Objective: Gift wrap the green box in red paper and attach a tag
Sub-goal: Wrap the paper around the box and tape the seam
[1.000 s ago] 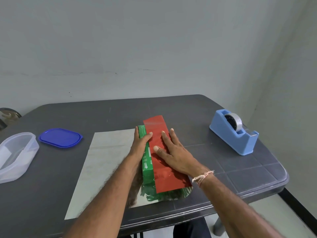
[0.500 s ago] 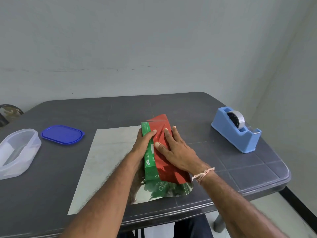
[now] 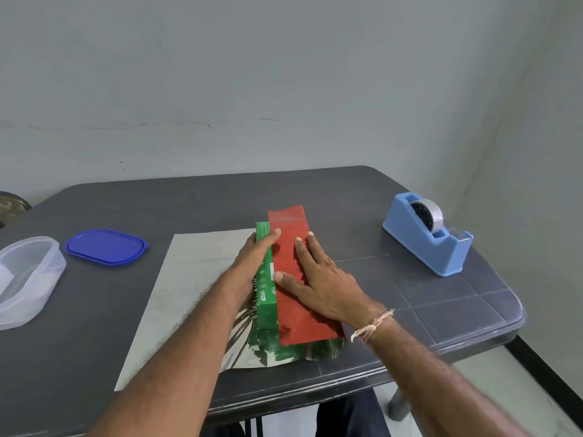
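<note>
1. The green box (image 3: 265,280) lay on its long side on the grey table (image 3: 220,200), near my edge.
2. The red paper (image 3: 291,310) was folded over the top of the box from the right. It stopped a little short, so a green strip showed on the left.
3. My right hand (image 3: 318,285) lay flat on the red paper, with the fingers straight and spread, pressing it down. It gripped nothing.
4. My left hand (image 3: 252,263) held the box by its left side. The thumb was up on top, at the edge of the red flap.
5. The rest of the sheet lay flat to the left, with its silver side (image 3: 189,279) up.
6. I think I was at the first fold. To do it well, I had to pull the flap tight and smooth, with no bumps, and stop the box from sliding.
7. Next, the left part had to come up and over to hide the green strip, with the edges straight.
8. The blue tape dispenser (image 3: 426,241) stood well apart on my right. One hand would have to let go to reach it, and the flap might spring up then.
9. A blue lid (image 3: 105,246) and a clear tub (image 3: 28,275) sat far to the left. I could not see a tag.
</note>
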{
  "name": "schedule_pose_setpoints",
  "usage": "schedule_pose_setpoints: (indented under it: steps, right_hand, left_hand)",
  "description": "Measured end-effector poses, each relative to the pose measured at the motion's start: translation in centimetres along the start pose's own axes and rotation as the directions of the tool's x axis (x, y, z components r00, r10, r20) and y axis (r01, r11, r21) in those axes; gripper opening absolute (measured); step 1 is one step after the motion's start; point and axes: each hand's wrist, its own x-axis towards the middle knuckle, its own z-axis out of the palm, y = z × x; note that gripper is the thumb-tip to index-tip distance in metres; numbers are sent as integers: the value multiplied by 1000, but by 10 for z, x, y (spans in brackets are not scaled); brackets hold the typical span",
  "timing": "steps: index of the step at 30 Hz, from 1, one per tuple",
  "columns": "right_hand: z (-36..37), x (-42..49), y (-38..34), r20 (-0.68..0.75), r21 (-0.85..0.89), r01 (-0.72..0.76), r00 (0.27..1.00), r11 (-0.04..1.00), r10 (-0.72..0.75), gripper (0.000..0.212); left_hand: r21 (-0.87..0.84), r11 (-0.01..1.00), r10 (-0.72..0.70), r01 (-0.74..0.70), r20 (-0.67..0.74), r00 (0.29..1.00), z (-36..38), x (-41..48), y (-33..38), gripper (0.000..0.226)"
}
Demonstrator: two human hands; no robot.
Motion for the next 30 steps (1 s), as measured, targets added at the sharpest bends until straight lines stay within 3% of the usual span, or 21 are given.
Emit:
schedule_pose_setpoints:
  steps: [3,8,16,18,22,25,30]
  right_hand:
    - [2,0,0,-13,-16,7,1000,1000,-7,98]
    - [2,-3,-1,-34,-9,15,999,1000,-15,99]
    - [4,-6,1,-36,3,10,999,1000,-9,108]
    - [4,-5,2,-24,10,11,1000,1000,-10,111]
    - [3,-4,2,0,13,14,1000,1000,-14,114]
    - [2,-5,1,9,14,11,1000,1000,-11,116]
    - [-1,-8,0,18,-4,11,1000,1000,-11,111]
  left_hand:
    - [45,997,69,-65,-103,992,4,0,-1,33]
    - [108,989,119,-103,-147,982,4,0,-4,33]
    - [64,992,119,-111,-132,984,6,-6,-3,25]
    - [12,993,119,-118,-77,990,4,-8,-4,35]
    - [51,989,137,-137,-13,990,-3,-11,-6,100]
    - [47,983,178,-177,-11,984,-1,-15,-6,99]
    - [-118,978,173,-174,-15,985,6,-19,-12,81]
